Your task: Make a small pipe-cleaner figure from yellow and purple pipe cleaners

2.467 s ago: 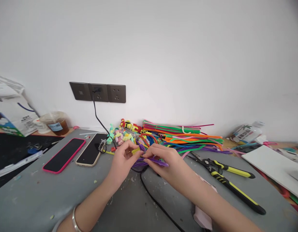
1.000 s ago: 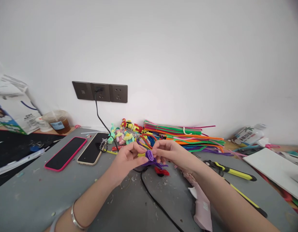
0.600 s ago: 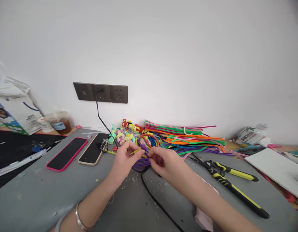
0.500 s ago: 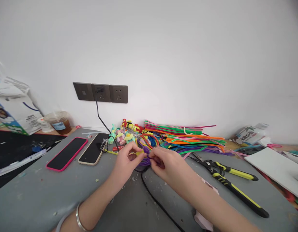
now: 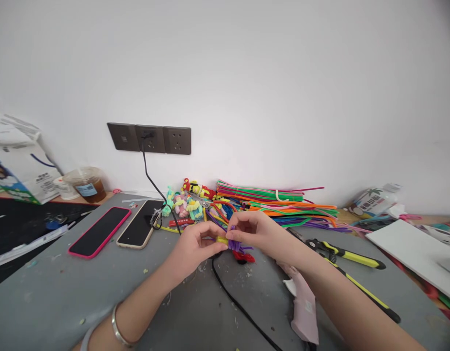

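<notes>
Between my two hands is a small piece of bent pipe cleaners, with a yellow part [image 5: 222,240] and a coiled purple part [image 5: 234,243]. My left hand [image 5: 192,246] pinches its yellow end between thumb and fingertips. From the other side, my right hand [image 5: 259,235] pinches the purple coil at its top. A loose purple end sticks out to the right under my right fingers. Just below lies a red and black object [image 5: 248,257] whose kind I cannot make out. Beneath my right forearm rests a pink glue gun [image 5: 305,309], partly covered.
Behind my hands are bundled pipe cleaners [image 5: 261,191] and small pipe-cleaner figures [image 5: 181,204]. Two phones [image 5: 101,232] lie left, near a drink cup [image 5: 88,185]. Yellow-black pliers [image 5: 356,257] and a white board [image 5: 407,253] are right. A black cable [image 5: 235,300] crosses the grey mat.
My right hand has shifted up and right, its thumb now on the purple coil. The coil has turned into clearer view. More of the glue gun and the red object now show.
</notes>
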`<state>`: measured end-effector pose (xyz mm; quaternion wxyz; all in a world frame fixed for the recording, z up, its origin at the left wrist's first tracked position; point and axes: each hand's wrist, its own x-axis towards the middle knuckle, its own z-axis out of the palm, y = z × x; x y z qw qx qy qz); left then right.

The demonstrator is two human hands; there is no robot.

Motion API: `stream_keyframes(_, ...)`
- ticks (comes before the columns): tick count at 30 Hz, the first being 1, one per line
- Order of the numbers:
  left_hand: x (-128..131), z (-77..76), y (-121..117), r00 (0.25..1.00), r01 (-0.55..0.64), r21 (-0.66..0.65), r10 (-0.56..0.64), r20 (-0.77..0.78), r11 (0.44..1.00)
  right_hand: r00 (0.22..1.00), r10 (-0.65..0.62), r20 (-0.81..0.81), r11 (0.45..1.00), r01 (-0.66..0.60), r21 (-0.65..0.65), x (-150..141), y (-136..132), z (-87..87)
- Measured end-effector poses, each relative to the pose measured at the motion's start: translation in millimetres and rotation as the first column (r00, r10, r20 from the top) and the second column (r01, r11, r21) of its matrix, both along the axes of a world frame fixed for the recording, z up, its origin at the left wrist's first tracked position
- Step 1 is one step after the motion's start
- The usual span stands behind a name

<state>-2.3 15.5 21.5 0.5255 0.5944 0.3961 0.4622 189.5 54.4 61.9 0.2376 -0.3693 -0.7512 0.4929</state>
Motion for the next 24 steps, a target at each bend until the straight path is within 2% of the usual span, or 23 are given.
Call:
stream_keyframes(2, -0.6, 1.7, -0.1, 0.998, -0.008, -0.043, 0.01, 0.061, 0.999, 0.997, -0.008, -0.078, 0.997, 0.002, -0.075, 0.1, 4.0, 0.2)
stream_keyframes(5, -1.4, 3.7, 0.4, 0.995, -0.031, -0.039, 0.034, 0.096, 0.999, 0.988, -0.025, -0.153, 0.978, -0.008, -0.207, 0.1, 7.2, 0.6)
stream_keyframes(9, -1.7, 3.2, 2.1, 0.987, -0.06, -0.027, 0.063, 0.145, 0.998, 0.971, -0.039, -0.235, 0.928, -0.052, -0.368, 0.4, 8.9, -4.2)
stream_keyframes(12, -2.0, -0.2, 3.1, 0.978, -0.088, -0.068, 0.099, 0.186, 0.994, 0.95, -0.071, -0.303, 0.895, -0.073, -0.44, -0.7, 10.1, -12.1)
stream_keyframes(15, -1.8, -2.2, 2.6, 0.953, -0.124, -0.155, 0.161, 0.258, 0.98, 0.942, -0.11, -0.316, 0.923, -0.021, -0.383, -4.4, 11.0, -18.9)
stream_keyframes(20, 0.1, 2.5, 0.6, 0.881, -0.145, -0.317, 0.268, 0.389, 0.937, 0.966, -0.091, -0.24, 0.992, 0.066, -0.109, -13.4, 4.9, -18.6)
stream_keyframes(22, 0.2, 3.8, 1.0, 0.865, -0.184, -0.317, 0.306, 0.398, 0.931, 0.975, -0.084, -0.205, 0.996, 0.079, -0.035, -15.3, 0.3, -15.7)
stream_keyframes(24, -0.3, 3.2, 2.0, 0.873, -0.252, -0.24, 0.327, 0.362, 0.938, 0.983, -0.067, -0.173, 0.998, 0.063, -0.029, -15.6, -3.5, -13.1)
